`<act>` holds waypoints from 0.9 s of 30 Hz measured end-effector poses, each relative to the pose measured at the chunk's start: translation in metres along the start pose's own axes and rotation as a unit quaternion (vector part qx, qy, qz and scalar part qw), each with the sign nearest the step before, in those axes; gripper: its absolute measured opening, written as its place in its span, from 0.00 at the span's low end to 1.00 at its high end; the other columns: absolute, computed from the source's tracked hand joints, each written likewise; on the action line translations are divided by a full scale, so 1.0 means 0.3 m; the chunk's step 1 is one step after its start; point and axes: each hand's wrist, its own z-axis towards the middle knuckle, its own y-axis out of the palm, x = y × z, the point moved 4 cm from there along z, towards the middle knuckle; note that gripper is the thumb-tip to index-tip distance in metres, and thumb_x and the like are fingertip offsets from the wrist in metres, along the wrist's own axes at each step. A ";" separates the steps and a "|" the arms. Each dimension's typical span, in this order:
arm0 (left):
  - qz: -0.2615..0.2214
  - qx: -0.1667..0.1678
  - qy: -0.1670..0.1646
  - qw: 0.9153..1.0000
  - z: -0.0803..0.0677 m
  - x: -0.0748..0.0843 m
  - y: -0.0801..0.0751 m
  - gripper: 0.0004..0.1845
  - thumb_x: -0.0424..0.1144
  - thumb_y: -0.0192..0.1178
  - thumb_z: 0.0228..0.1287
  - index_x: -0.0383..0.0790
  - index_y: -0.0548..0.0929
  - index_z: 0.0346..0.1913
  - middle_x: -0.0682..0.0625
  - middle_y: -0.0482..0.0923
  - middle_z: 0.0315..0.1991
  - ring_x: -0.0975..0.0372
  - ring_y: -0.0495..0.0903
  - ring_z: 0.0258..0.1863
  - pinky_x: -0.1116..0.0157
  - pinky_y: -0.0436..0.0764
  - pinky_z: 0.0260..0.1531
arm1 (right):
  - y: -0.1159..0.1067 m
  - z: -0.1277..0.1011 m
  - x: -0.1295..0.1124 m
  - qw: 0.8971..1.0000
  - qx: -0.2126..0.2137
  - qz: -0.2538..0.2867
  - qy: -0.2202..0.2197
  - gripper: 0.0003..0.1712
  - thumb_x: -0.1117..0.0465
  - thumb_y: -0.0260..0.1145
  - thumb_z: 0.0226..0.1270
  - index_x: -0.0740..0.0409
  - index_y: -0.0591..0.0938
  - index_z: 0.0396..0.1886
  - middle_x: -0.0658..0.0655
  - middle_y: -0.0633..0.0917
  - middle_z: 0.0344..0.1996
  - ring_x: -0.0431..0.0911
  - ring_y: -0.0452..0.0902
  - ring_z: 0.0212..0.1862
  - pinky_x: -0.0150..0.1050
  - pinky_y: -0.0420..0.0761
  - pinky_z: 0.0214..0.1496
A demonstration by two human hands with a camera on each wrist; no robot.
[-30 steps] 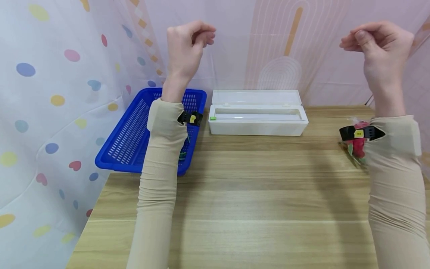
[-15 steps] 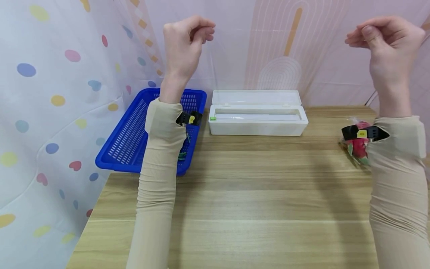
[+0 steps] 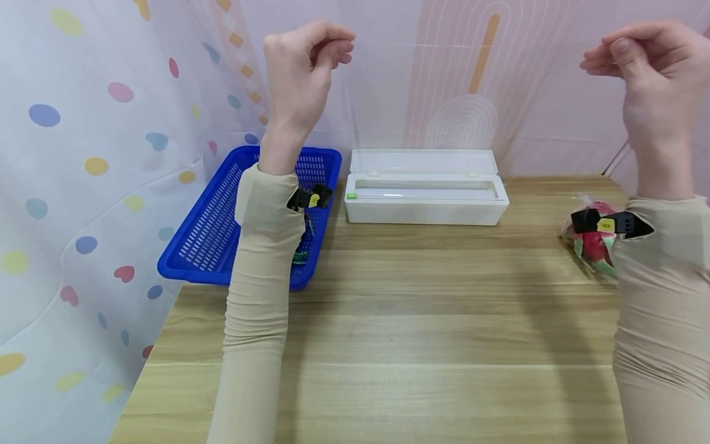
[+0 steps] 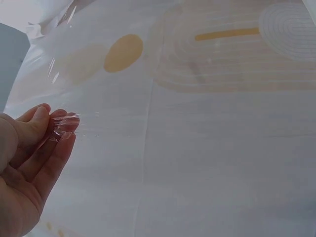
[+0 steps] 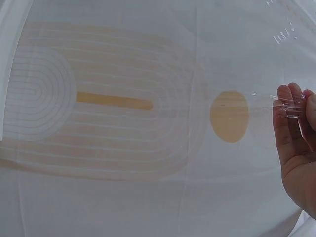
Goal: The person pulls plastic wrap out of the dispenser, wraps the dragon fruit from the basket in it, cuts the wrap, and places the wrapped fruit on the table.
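Observation:
A sheet of clear cling film [image 4: 63, 124] stretches between my raised hands. Its corner is pinched by the thumb and fingers of my left hand [image 3: 299, 80]. My right hand [image 3: 660, 80] pinches the opposite corner, where the gathered film [image 5: 291, 106] shows creases in the right wrist view. In the head view the sheet is nearly invisible, with only faint glints. Below and between the hands, at the table's back, stands a white cling film dispenser box [image 3: 427, 213] with its lid up and a green slider [image 3: 352, 195] at its left end.
A blue plastic basket [image 3: 172, 266] stands at the left, partly hidden by the left forearm, with something green inside. Near the right forearm lies a red and green item in clear plastic [image 3: 595, 246]. A patterned curtain [image 3: 377, 105] hangs behind the wooden table [image 3: 432, 320].
Both hands have risen slightly and spread apart, the right hand moving farther to the right. Each keeps its pinch on the cling film. The box and basket stay put.

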 end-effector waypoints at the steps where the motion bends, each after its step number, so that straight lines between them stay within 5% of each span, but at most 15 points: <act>1: 0.000 0.000 0.002 1.000 -0.002 0.002 -0.003 0.11 0.33 0.56 0.67 0.31 0.87 0.37 0.42 0.87 0.35 0.57 0.85 0.32 0.79 0.79 0.39 | 0.000 -0.002 -0.003 1.000 -0.001 -0.001 0.001 0.09 0.67 0.61 0.64 0.70 0.83 0.32 0.52 0.88 0.26 0.41 0.85 0.30 0.27 0.83 0.42; 10: -0.008 -0.005 0.003 1.000 -0.025 0.012 -0.033 0.11 0.35 0.56 0.67 0.32 0.87 0.38 0.42 0.87 0.37 0.58 0.85 0.34 0.78 0.80 0.41 | -0.006 -0.026 -0.039 0.998 -0.012 -0.061 0.012 0.11 0.63 0.59 0.65 0.65 0.84 0.36 0.47 0.88 0.29 0.38 0.85 0.34 0.27 0.81 0.47; 16: -0.009 0.000 0.049 0.999 -0.045 0.035 -0.058 0.11 0.34 0.57 0.66 0.30 0.87 0.37 0.41 0.87 0.34 0.57 0.85 0.32 0.78 0.80 0.40 | -0.017 -0.042 -0.055 1.000 -0.027 0.002 0.015 0.09 0.67 0.58 0.66 0.67 0.84 0.35 0.50 0.88 0.29 0.40 0.84 0.33 0.26 0.81 0.48; 27: -0.018 -0.025 0.065 0.997 -0.085 0.069 -0.100 0.10 0.33 0.57 0.66 0.29 0.86 0.37 0.40 0.87 0.34 0.60 0.85 0.32 0.77 0.80 0.40 | -0.041 -0.080 -0.087 0.994 -0.066 0.085 -0.003 0.08 0.75 0.55 0.66 0.73 0.82 0.34 0.52 0.89 0.30 0.39 0.86 0.35 0.25 0.80 0.49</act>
